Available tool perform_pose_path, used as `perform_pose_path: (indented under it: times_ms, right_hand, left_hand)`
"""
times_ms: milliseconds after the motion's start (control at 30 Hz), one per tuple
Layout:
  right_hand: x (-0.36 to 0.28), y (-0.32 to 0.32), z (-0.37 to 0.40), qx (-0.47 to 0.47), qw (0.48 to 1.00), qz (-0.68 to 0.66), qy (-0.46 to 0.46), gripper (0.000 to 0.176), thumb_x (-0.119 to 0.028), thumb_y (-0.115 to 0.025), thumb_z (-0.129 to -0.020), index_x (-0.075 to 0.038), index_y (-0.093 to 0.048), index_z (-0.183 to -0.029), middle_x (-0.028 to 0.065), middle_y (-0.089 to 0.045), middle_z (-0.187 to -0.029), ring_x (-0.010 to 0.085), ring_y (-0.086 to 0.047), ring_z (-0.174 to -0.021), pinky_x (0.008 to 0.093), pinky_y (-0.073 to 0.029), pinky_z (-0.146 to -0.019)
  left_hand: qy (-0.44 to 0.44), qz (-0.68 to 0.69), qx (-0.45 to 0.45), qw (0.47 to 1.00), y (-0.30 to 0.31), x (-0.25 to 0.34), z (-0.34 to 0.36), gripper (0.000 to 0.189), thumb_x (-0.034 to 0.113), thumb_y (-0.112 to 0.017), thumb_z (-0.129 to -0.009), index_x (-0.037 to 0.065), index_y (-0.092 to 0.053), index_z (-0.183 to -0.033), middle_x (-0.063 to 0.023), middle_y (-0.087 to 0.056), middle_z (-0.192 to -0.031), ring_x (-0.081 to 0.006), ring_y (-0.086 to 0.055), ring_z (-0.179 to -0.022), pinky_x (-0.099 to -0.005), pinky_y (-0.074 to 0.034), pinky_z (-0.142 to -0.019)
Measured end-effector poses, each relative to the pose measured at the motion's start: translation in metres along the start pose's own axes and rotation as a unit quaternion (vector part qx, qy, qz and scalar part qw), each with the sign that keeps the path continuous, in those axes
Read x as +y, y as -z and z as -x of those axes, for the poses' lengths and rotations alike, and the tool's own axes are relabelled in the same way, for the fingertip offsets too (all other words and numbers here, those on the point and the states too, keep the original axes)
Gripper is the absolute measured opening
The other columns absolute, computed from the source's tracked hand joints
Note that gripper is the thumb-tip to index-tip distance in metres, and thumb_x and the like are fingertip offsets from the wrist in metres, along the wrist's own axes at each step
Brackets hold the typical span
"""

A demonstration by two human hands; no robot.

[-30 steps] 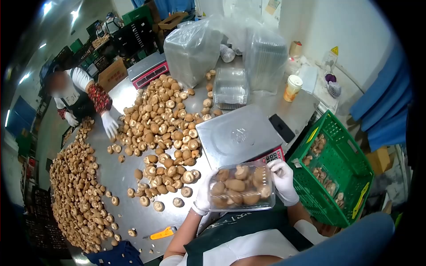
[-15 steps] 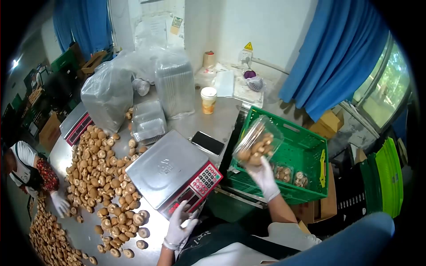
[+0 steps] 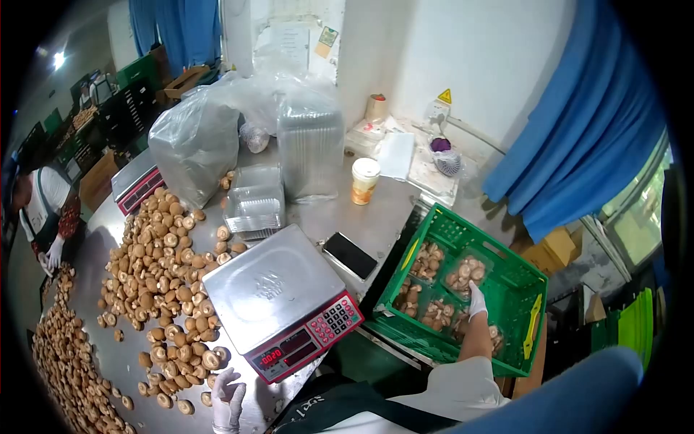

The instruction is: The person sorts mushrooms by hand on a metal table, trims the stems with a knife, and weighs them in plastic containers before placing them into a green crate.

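My right hand (image 3: pixel 478 300), in a white glove, reaches into the green crate (image 3: pixel 533 289) and holds the near edge of a clear plastic pack of mushrooms (image 3: pixel 465 276). Several more such packs lie around it on the crate floor. My left hand (image 3: pixel 228 400), gloved too, is open at the table's near side, fingers loosely bent and apart, with nothing in it. Close by are the loose brown mushrooms (image 3: pixel 173 347) and the scale (image 3: pixel 267 278), whose pan is bare and whose red display is lit.
Stacked clear trays (image 3: pixel 254 202) and bagged trays (image 3: pixel 311 145) stand behind the scale. A phone (image 3: pixel 350 254) and a paper cup (image 3: pixel 365 181) are on the metal table. At the left, another person (image 3: pixel 47 206) works by a second mushroom heap (image 3: pixel 72 354).
My right hand has lowered the mushroom pack from above the crate down into it. My left hand has moved from the scale's keypad side to the left, toward the loose mushrooms. The view has shifted.
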State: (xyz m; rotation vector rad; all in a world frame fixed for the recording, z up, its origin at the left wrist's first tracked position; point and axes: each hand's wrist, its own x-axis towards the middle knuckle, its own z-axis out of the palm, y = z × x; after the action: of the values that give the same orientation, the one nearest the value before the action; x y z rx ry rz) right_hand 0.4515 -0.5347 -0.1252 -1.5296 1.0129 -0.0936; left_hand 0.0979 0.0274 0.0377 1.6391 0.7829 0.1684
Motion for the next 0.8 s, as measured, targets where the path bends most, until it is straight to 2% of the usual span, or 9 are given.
perform_pose_path:
  times_ms: [100,167,300,333,400,533,633,700,800]
  right_hand:
    - [-0.005,-0.035,-0.038,-0.011,0.987,0.122,0.102,0.084,-0.045,-0.072,-0.069,0.001,-0.040,-0.132,0.0196,-0.043,-0.132,0.0326,-0.045,-0.118,0.0430,-0.038,-0.097]
    - [-0.039,-0.094,-0.019,0.107,0.931,0.201,0.287,0.071,-0.037,-0.071,-0.071,0.003,-0.048,-0.124,0.0207,-0.047,-0.128,0.0320,-0.046,-0.116,0.0382,-0.038,-0.098]
    - [-0.085,-0.223,0.096,-0.157,0.842,0.048,0.514,0.032,-0.011,-0.065,-0.078,-0.003,-0.058,-0.108,0.0147,-0.056,-0.107,0.0283,-0.054,-0.102,0.0347,-0.041,-0.091]
    - [-0.094,-0.250,0.134,-0.197,0.773,0.074,0.599,0.025,-0.007,-0.063,-0.079,-0.003,-0.059,-0.103,0.0132,-0.057,-0.105,0.0265,-0.055,-0.100,0.0343,-0.042,-0.090]
    - [-0.106,-0.298,0.215,-0.326,0.685,0.069,0.648,0.017,-0.006,-0.059,-0.083,-0.003,-0.060,-0.100,0.0076,-0.059,-0.098,0.0176,-0.057,-0.093,0.0285,-0.045,-0.083]
    - [-0.101,-0.383,0.326,-0.431,0.555,0.051,0.709,0.013,-0.011,-0.059,-0.081,-0.003,-0.062,-0.092,0.0147,-0.062,-0.094,0.0308,-0.057,-0.094,0.0373,-0.045,-0.085]
    - [-0.079,-0.450,0.354,-0.351,0.454,0.183,0.798,0.021,-0.021,-0.054,-0.082,-0.007,-0.064,-0.094,0.0163,-0.064,-0.085,0.0344,-0.060,-0.085,0.0437,-0.044,-0.078]
    - [-0.065,-0.478,0.357,-0.293,0.416,0.374,0.775,0.027,-0.021,-0.045,-0.083,-0.005,-0.064,-0.094,0.0192,-0.065,-0.088,0.0351,-0.061,-0.085,0.0472,-0.045,-0.076]
    - [-0.069,-0.496,0.360,-0.339,0.437,0.426,0.716,0.031,-0.027,-0.043,-0.085,-0.008,-0.068,-0.089,0.0191,-0.065,-0.090,0.0364,-0.062,-0.088,0.0457,-0.046,-0.081]
  left_hand:
    - [0.042,-0.028,0.006,0.999,0.007,-0.016,0.005,0.053,0.018,-0.063,-0.081,0.004,-0.043,-0.128,-0.0119,-0.053,-0.114,-0.0162,-0.056,-0.091,-0.0245,-0.045,-0.063]
    - [0.044,-0.010,0.035,0.998,0.005,-0.023,0.016,0.055,0.020,-0.064,-0.080,0.004,-0.043,-0.128,-0.0114,-0.053,-0.114,-0.0161,-0.056,-0.091,-0.0238,-0.044,-0.059]
    - [0.014,0.038,0.081,0.996,0.009,-0.063,0.028,0.048,0.008,-0.065,-0.081,0.003,-0.045,-0.125,-0.0123,-0.056,-0.109,-0.0152,-0.059,-0.083,-0.0254,-0.049,-0.073]
    - [0.008,0.043,0.088,0.995,0.011,-0.074,0.035,0.048,0.010,-0.065,-0.082,0.003,-0.045,-0.126,-0.0121,-0.056,-0.108,-0.0149,-0.059,-0.082,-0.0254,-0.049,-0.072]
    - [0.017,0.045,0.099,0.994,0.013,-0.078,0.046,0.049,0.011,-0.064,-0.083,0.003,-0.044,-0.127,-0.0122,-0.057,-0.108,-0.0147,-0.059,-0.083,-0.0257,-0.049,-0.070]
    - [0.027,0.059,0.150,0.987,0.014,-0.092,0.069,0.051,0.013,-0.065,-0.083,0.000,-0.043,-0.127,-0.0125,-0.057,-0.109,-0.0152,-0.060,-0.086,-0.0261,-0.050,-0.073]
    - [0.040,0.089,0.211,0.973,0.015,-0.099,0.093,0.049,0.010,-0.065,-0.083,-0.002,-0.044,-0.126,-0.0131,-0.058,-0.109,-0.0148,-0.060,-0.086,-0.0258,-0.050,-0.075]
    - [0.061,0.079,0.257,0.961,0.017,-0.112,0.109,0.048,0.008,-0.065,-0.082,-0.001,-0.046,-0.125,-0.0126,-0.058,-0.109,-0.0144,-0.060,-0.085,-0.0259,-0.050,-0.076]
    - [0.083,0.100,0.313,0.941,0.018,-0.136,0.131,0.046,0.007,-0.066,-0.081,-0.001,-0.047,-0.122,-0.0117,-0.058,-0.108,-0.0139,-0.060,-0.084,-0.0258,-0.049,-0.077]
